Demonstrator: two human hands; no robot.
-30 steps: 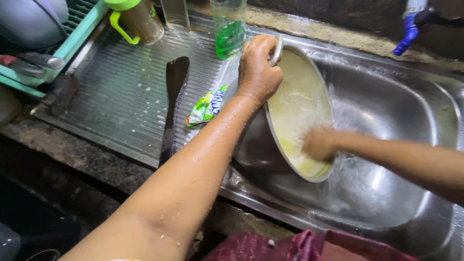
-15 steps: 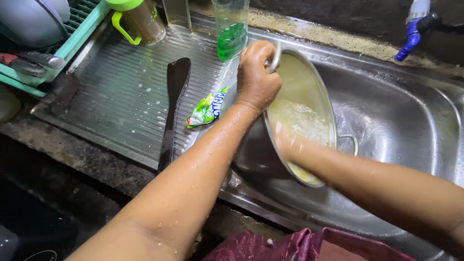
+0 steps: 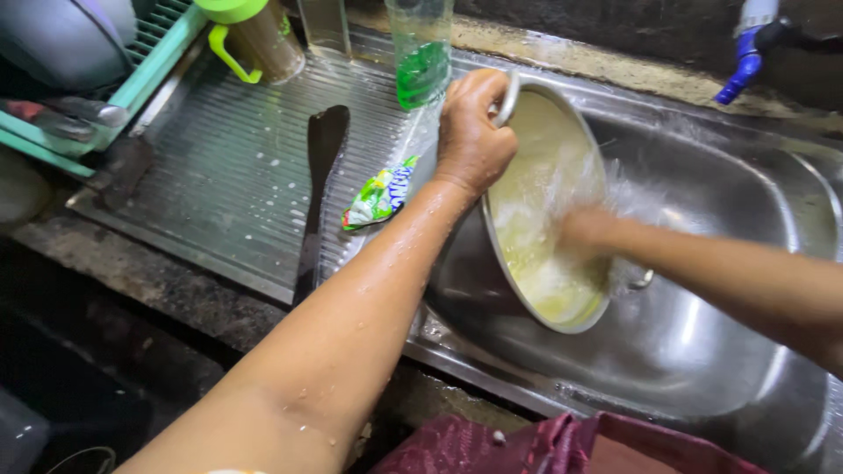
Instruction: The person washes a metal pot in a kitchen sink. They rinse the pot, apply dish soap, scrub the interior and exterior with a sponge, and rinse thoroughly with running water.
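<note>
My left hand [image 3: 472,133] grips the handle at the top rim of a steel pot [image 3: 537,290], which is tilted on its side over the sink [image 3: 702,342], its soapy yellowish inside facing right. My right hand [image 3: 587,230] is blurred inside the pot, against the foamy inner wall. Whether it holds a sponge or cloth I cannot tell. Water splashes around the pot's mouth.
On the ribbed steel drainboard [image 3: 228,184] lie a dark flat utensil [image 3: 318,189] and a small green sachet [image 3: 379,195]. A bottle of green liquid [image 3: 421,61], a lidded mug [image 3: 255,35] and a teal dish rack [image 3: 79,79] stand behind. A blue tap [image 3: 746,53] is at the far right.
My right hand has moved up and right inside the pot, from the lower left of the wall toward the middle. My left hand keeps its hold on the handle.
</note>
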